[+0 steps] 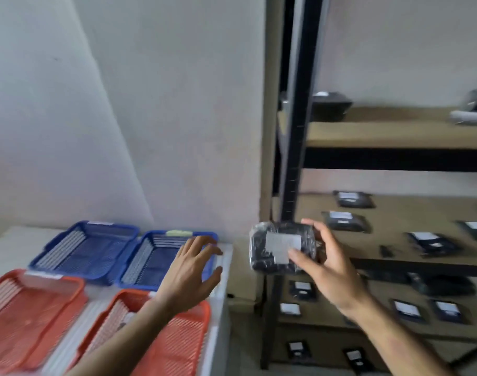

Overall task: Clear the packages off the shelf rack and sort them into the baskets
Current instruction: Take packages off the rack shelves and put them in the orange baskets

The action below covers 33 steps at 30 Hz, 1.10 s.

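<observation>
White tabletop (226, 267) carries two red baskets (36, 308) nearest and two blue baskets (88, 248) behind, showing nothing inside. Left hand (189, 275) hovers over them, fingers spread. Right hand (326, 270) grips a black package (282, 246) beside the shelf rack (394, 137), where more packages (345, 221) lie.

The left hand (189, 272) reaches forward, fingers spread and relaxed — the right hand (325, 263), raised, has thumb and fingers curled in a grip.

Soft, even, rather dim light is cast over the scene, with no glare and only faint shadows. Motion blur is seen throughout, strongest on the shelf rack (394, 137), and straight lines are bent by wide-angle distortion.
</observation>
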Available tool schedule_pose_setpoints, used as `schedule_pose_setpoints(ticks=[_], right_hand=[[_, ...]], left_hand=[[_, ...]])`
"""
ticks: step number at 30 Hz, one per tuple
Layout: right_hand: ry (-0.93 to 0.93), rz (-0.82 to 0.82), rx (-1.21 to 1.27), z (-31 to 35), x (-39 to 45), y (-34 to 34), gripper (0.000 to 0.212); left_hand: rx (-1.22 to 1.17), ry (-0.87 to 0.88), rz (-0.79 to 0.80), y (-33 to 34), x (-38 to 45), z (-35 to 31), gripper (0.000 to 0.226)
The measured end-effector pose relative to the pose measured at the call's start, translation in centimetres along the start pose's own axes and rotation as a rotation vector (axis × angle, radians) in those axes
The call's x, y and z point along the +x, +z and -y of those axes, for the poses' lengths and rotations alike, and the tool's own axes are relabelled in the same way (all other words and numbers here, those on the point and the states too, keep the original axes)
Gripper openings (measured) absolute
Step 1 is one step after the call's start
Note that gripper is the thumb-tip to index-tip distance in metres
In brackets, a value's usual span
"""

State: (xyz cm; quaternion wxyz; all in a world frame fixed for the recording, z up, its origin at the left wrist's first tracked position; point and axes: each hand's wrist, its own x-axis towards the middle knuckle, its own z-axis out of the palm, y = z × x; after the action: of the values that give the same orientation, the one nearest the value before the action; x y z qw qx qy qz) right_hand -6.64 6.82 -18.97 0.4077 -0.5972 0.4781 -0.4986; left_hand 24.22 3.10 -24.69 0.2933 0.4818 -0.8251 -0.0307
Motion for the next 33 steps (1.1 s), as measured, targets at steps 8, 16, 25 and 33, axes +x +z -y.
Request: schedule_pose_setpoints(ticks=[8, 16, 25, 33], right_hand=[[0.319, 0.203, -0.11, -9.3, -3.0, 23.2, 0.048], [0.613, 0.185, -0.248, -17.1, -7.4, 36.4, 0.054], [0.811, 0.275, -0.287, -21.8, -9.5, 40.9, 0.044], [0.74, 0.326, -0.489, -22.6, -10.5, 42.3, 0.045]], left_hand=[[-0.001, -0.345, 0.219, -5.3, -14.5, 17.9, 0.023], [-0.094, -0.663, 0.323, -2.6, -26.1, 26.0, 0.069], [-0.305, -0.868, 0.29, 1.6, -30.8, 27.6, 0.068], [-0.208, -0.816, 0.298, 2.3, -31.6, 27.9, 0.07]])
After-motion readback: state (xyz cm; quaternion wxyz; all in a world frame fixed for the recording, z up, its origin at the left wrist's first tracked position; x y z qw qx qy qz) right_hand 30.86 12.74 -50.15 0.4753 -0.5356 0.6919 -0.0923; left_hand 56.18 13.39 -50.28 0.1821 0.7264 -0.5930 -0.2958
